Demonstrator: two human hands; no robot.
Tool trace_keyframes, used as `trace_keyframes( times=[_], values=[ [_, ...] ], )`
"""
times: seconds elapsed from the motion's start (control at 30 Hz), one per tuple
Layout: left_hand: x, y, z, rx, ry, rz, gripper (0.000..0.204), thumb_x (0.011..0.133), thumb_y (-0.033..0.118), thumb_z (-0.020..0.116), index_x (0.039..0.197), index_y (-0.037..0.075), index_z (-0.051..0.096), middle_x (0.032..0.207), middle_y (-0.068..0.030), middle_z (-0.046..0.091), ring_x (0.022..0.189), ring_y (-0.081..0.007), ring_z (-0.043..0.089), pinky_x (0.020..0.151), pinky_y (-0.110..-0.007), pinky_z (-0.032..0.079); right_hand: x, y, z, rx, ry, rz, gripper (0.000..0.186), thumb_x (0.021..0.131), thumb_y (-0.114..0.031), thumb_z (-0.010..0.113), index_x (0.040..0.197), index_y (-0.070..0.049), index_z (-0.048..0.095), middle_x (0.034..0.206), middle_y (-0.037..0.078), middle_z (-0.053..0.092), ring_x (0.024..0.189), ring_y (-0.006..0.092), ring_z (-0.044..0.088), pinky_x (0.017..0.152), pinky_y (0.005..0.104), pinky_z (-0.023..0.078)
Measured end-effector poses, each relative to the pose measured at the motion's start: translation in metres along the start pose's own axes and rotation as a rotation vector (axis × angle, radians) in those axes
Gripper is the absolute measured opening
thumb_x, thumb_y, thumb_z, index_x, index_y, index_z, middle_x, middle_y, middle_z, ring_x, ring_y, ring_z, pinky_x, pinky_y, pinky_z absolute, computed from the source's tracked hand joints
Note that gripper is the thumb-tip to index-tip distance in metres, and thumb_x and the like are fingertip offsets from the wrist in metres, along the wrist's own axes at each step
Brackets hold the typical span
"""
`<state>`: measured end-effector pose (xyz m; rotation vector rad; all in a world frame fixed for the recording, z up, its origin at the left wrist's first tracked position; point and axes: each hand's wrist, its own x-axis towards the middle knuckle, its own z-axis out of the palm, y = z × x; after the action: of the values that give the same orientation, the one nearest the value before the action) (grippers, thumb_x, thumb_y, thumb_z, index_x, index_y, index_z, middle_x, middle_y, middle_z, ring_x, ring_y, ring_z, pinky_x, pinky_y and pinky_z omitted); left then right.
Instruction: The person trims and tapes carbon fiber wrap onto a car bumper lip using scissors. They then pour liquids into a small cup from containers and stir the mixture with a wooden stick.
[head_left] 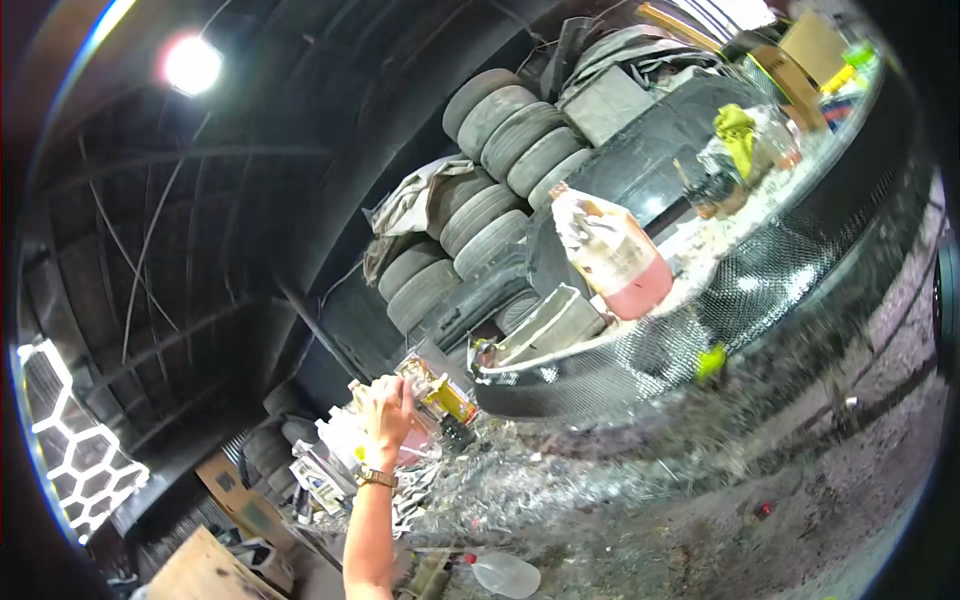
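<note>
My left hand [386, 418], with a watch [377, 478] on its wrist, reaches up from the lower edge. Its fingers are curled together; what they hold, if anything, is hidden. Right behind it is a translucent container with pink liquid [421, 441], mostly covered by the hand. White plastic containers [340, 437] stand just left of the hand. To its right is a yellow tin [455, 400], with a small dark object [457, 432] below. Farther right, a clear jug [612, 255] partly filled with pink liquid stands on a ledge. My right hand is not in view.
Worn tires [490, 220] are stacked behind the ledge. A black mesh-patterned curved panel [760, 290] runs along its front, beside a grey trough [550, 325]. A plastic bottle with a red cap [507, 575] lies low down. A wooden board [205, 570] is at lower left.
</note>
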<state>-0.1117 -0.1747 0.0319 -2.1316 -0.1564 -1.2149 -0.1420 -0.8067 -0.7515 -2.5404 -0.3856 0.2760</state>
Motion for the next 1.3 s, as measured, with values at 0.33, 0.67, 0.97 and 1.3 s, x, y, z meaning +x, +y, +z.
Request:
trace_keyframes(
  times=[0.33, 0.67, 0.97, 1.3],
  values=[
    [0.023, -0.081, -0.113, -0.298, -0.027, -0.166, 0.006, 0.082, -0.002, 0.064, 0.087, -0.001, 0.062, 0.09, -0.0148, 0.065, 0.081, -0.0321, 0.062, 0.072, -0.038, 0.05, 0.026, -0.089, -0.168, 0.06, -0.533, 0.249, 0.052, 0.09, -0.033, 0.048, 0.119, 0.009, 0.053, 0.129, 0.029, 0.051, 0.119, 0.0383, 0.051, 0.103, 0.0575, 0.032],
    [-0.074, -0.046, -0.236, -0.411, -1.061, -1.298, 0.039, 0.098, 0.037, 0.046, 0.092, 0.006, 0.069, 0.098, -0.0136, 0.064, 0.1, -0.0282, 0.054, 0.091, -0.038, 0.04, -0.147, -0.249, -0.435, 0.379, -0.549, 0.324, 0.047, 0.088, -0.017, 0.062, 0.126, 0.004, 0.044, 0.13, 0.019, 0.05, 0.116, 0.0264, 0.052, 0.097, 0.0393, 0.042],
    [0.064, 0.049, -0.223, -1.456, -0.749, -1.349, 0.01, 0.09, 0.008, 0.061, 0.084, 0.0, 0.061, 0.077, -0.0049, 0.06, 0.067, -0.0103, 0.057, 0.056, -0.023, 0.047, 0.02, -0.637, -0.658, 1.189, -0.582, 0.132, 0.024, 0.093, -0.01, 0.06, 0.111, 0.001, 0.048, 0.106, 0.012, 0.062, 0.092, 0.017, 0.063, 0.088, 0.0317, 0.047],
    [0.16, 0.017, -0.14, -1.628, -0.617, -0.461, 0.032, 0.075, -0.002, 0.072, 0.106, -0.002, 0.065, 0.108, -0.0152, 0.06, 0.094, -0.0275, 0.062, 0.079, -0.034, 0.052, 0.076, -0.77, -0.66, 0.654, -0.429, -0.195, 0.03, 0.091, -0.016, 0.062, 0.117, -0.002, 0.053, 0.108, 0.015, 0.063, 0.098, 0.025, 0.062, 0.085, 0.0361, 0.048]
  ],
)
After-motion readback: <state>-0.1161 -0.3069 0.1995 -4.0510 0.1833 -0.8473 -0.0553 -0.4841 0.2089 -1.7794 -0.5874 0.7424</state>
